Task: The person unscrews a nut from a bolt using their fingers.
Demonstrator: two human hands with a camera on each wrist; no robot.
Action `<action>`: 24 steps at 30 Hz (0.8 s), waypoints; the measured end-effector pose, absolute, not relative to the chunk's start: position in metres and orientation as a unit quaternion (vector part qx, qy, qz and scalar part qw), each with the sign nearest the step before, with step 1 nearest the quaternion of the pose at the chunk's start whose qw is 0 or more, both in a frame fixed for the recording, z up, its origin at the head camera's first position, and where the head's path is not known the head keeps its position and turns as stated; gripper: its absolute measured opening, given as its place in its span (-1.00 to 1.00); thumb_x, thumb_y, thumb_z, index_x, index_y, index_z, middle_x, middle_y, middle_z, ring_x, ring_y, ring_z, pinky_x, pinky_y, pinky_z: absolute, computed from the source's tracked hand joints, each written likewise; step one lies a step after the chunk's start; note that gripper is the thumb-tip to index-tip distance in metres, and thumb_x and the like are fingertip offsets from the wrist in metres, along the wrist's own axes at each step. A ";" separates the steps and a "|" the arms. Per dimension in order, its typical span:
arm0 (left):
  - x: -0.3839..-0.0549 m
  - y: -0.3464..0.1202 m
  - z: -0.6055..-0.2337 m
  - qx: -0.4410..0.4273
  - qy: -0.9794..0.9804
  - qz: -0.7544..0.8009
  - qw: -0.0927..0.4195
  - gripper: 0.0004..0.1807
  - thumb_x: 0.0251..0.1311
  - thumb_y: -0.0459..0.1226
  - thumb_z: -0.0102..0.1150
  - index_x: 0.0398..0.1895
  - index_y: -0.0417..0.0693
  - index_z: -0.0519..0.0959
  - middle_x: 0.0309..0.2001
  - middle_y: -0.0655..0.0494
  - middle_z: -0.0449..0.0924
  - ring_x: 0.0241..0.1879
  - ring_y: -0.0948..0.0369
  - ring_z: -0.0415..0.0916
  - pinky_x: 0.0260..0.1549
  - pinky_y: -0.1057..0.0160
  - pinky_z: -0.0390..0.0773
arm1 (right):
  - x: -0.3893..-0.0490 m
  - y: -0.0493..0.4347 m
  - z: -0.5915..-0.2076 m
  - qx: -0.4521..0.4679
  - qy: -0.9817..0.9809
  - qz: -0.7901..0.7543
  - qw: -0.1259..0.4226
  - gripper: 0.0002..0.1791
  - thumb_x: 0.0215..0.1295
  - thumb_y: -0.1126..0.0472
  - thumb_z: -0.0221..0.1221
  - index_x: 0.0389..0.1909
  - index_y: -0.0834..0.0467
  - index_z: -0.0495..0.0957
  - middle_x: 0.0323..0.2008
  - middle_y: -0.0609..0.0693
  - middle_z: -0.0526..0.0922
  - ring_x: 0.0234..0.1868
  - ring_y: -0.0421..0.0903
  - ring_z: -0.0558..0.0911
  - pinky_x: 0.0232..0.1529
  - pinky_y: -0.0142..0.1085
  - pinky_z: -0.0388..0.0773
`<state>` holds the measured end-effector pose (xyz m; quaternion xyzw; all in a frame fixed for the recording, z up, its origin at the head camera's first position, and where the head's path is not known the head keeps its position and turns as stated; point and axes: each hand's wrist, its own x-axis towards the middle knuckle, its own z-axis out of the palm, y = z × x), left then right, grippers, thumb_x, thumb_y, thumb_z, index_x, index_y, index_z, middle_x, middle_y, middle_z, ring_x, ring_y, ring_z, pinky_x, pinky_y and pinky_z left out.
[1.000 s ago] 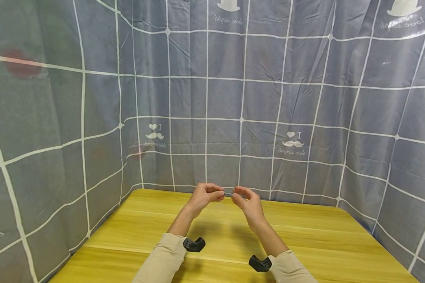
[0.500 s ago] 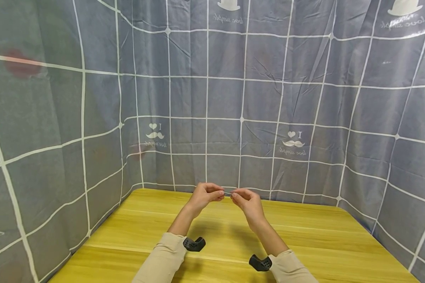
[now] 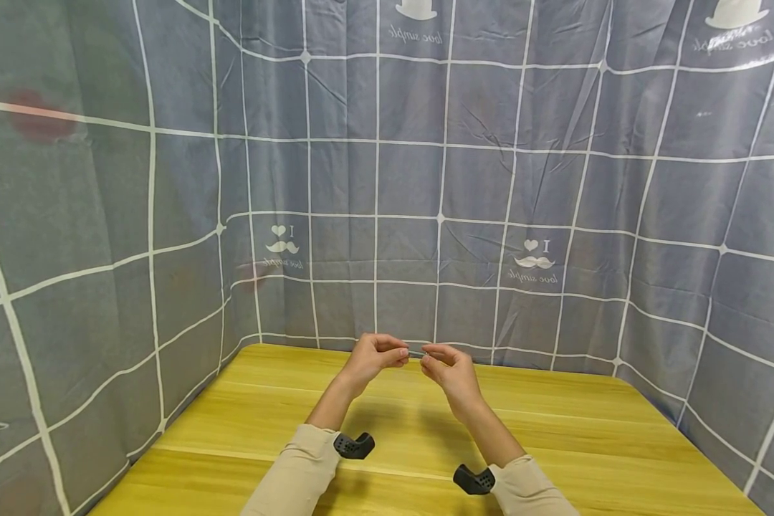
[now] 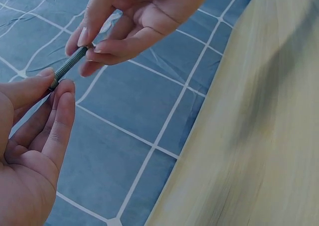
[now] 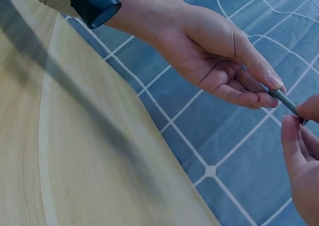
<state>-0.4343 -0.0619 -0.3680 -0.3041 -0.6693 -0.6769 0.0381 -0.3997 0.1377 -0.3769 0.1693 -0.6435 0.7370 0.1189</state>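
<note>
Both hands are raised above the far part of the table with a threaded bolt [image 4: 71,64] between them. My left hand [image 3: 370,364] pinches one end with thumb and fingertips; a wider, nut-like part shows there in the left wrist view. At the other end are the thumb and fingertips of my right hand [image 3: 454,374], closed around the tip. The greenish-grey shank lies bare across the short gap. In the right wrist view a small dark piece [image 5: 304,121] shows at the right fingertips, mostly hidden by them.
The yellow wood-grain table [image 3: 555,430] spreads out below the hands. Grey-blue curtain [image 3: 477,179] with a white grid hangs behind it and on both sides. Each forearm wears a beige sleeve, with a black wrist device [image 3: 353,446] at the cuff.
The right fingertips, spread apart a second ago, closed at the bolt's end half a second ago and are now slightly parted around it. The left hand keeps its place and grip.
</note>
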 end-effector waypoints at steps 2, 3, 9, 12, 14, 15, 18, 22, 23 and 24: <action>-0.434 -0.062 -0.368 -0.303 -0.668 -0.679 0.037 -0.79 0.40 -0.46 0.26 -0.04 -0.51 0.66 -0.13 -0.27 0.73 -0.17 0.08 0.73 -0.02 0.10 0.70 | -0.401 0.137 -0.377 0.171 -0.636 0.743 0.115 -0.79 0.44 0.51 0.18 0.03 0.47 0.62 -0.14 0.18 0.66 -0.13 -0.07 0.71 0.02 -0.24 0.68; -0.434 -0.062 -0.368 -0.303 -0.668 -0.679 0.037 -0.79 0.40 -0.46 0.26 -0.04 -0.51 0.66 -0.13 -0.27 0.73 -0.18 0.09 0.73 -0.03 0.10 0.70 | -0.401 0.138 -0.377 0.175 -0.636 0.742 0.115 -0.79 0.45 0.50 0.18 0.03 0.49 0.61 -0.13 0.18 0.66 -0.11 -0.07 0.71 0.04 -0.25 0.67; -0.435 -0.062 -0.368 -0.305 -0.666 -0.680 0.037 -0.80 0.39 -0.46 0.26 -0.05 -0.50 0.67 -0.18 -0.18 0.75 -0.14 -0.03 0.73 -0.04 0.11 0.71 | -0.401 0.138 -0.376 0.174 -0.641 0.737 0.124 -0.77 0.47 0.47 0.19 0.03 0.53 0.61 0.00 0.26 0.62 0.06 0.13 0.65 0.13 -0.26 0.62; -0.436 -0.063 -0.369 -0.309 -0.663 -0.681 0.037 -0.80 0.39 -0.46 0.26 -0.06 -0.50 0.66 -0.19 -0.17 0.75 -0.11 -0.14 0.71 -0.04 0.11 0.71 | -0.401 0.138 -0.376 0.163 -0.662 0.719 0.136 -0.76 0.44 0.44 0.22 0.05 0.46 0.63 0.09 0.26 0.58 0.06 0.12 0.63 0.11 -0.26 0.63; -0.436 -0.063 -0.369 -0.312 -0.662 -0.681 0.037 -0.80 0.40 -0.46 0.26 -0.06 -0.51 0.66 -0.18 -0.18 0.75 -0.11 -0.14 0.71 -0.04 0.11 0.71 | -0.401 0.139 -0.376 0.153 -0.672 0.710 0.140 -0.72 0.42 0.43 0.25 0.10 0.41 0.63 0.18 0.24 0.53 0.09 0.12 0.61 0.11 -0.23 0.62; -0.436 -0.063 -0.369 -0.312 -0.661 -0.681 0.038 -0.80 0.40 -0.46 0.26 -0.05 -0.51 0.66 -0.18 -0.19 0.74 -0.11 -0.13 0.71 -0.04 0.11 0.71 | -0.401 0.139 -0.376 0.148 -0.676 0.708 0.140 -0.70 0.41 0.43 0.26 0.12 0.40 0.63 0.23 0.23 0.50 0.12 0.13 0.60 0.12 -0.21 0.62; -0.436 -0.063 -0.370 -0.315 -0.661 -0.680 0.040 -0.79 0.40 -0.46 0.25 -0.05 -0.52 0.65 -0.16 -0.23 0.74 -0.13 -0.08 0.72 -0.04 0.10 0.71 | -0.402 0.139 -0.377 0.146 -0.677 0.708 0.137 -0.68 0.41 0.43 0.26 0.14 0.41 0.61 0.33 0.29 0.42 0.23 0.24 0.54 0.18 -0.12 0.60; -0.437 -0.062 -0.370 -0.308 -0.665 -0.680 0.038 -0.79 0.39 -0.46 0.27 -0.04 -0.51 0.66 -0.15 -0.23 0.74 -0.17 0.03 0.73 -0.03 0.10 0.71 | -0.402 0.139 -0.378 0.153 -0.673 0.711 0.131 -0.74 0.43 0.46 0.23 0.08 0.46 0.62 0.28 0.36 0.44 0.17 0.25 0.60 0.16 -0.14 0.62; -0.437 -0.062 -0.370 -0.305 -0.666 -0.679 0.038 -0.78 0.39 -0.45 0.27 -0.03 -0.51 0.66 -0.15 -0.22 0.74 -0.18 0.07 0.73 -0.03 0.11 0.71 | -0.402 0.139 -0.378 0.156 -0.669 0.715 0.127 -0.75 0.43 0.47 0.22 0.07 0.46 0.62 0.24 0.37 0.47 0.12 0.21 0.63 0.14 -0.16 0.63; -0.437 -0.062 -0.370 -0.303 -0.667 -0.680 0.038 -0.78 0.39 -0.46 0.27 -0.03 -0.51 0.66 -0.15 -0.21 0.74 -0.19 0.11 0.73 -0.03 0.11 0.71 | -0.402 0.139 -0.378 0.157 -0.664 0.721 0.122 -0.76 0.43 0.48 0.22 0.06 0.46 0.62 0.19 0.37 0.49 0.07 0.16 0.66 0.12 -0.19 0.64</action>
